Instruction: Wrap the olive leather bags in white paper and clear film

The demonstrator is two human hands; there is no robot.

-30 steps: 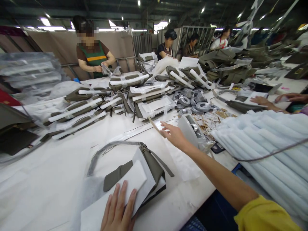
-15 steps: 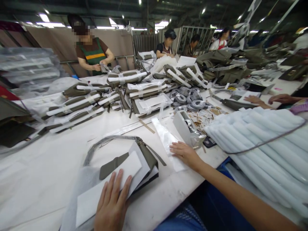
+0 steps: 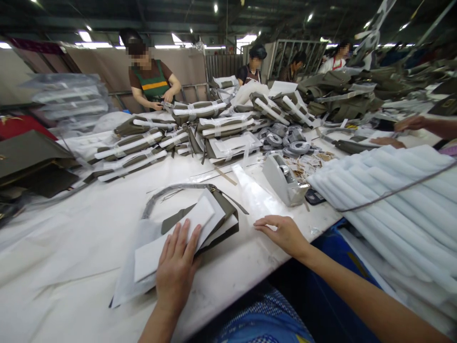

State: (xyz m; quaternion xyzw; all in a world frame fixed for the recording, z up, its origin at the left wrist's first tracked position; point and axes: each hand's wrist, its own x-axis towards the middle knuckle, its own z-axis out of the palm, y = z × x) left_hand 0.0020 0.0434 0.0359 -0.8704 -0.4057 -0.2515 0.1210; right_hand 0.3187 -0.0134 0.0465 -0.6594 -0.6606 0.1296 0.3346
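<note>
My left hand (image 3: 176,267) lies flat with fingers stretched out on a white foam sheet (image 3: 167,240) that covers an olive-green bag (image 3: 221,214) with a long strap. My right hand (image 3: 282,232) rests on the near end of a clear plastic sleeve (image 3: 255,195) lying on the white table (image 3: 82,224), fingers curved over its edge. The sleeve runs away from me, just right of the bag.
A grey tape dispenser (image 3: 283,180) stands right of the sleeve. Rolled white foam sheets (image 3: 385,190) fill the right side. Stacks of wrapped olive bags (image 3: 143,143) and tape rolls (image 3: 285,140) lie farther back. Several people work across the table; another person's hands (image 3: 410,125) show at right.
My right hand reached out to the far strip, then drew the clear plastic sleeve back toward me beside the bag. My left hand stayed pressed on the foam sheet.
</note>
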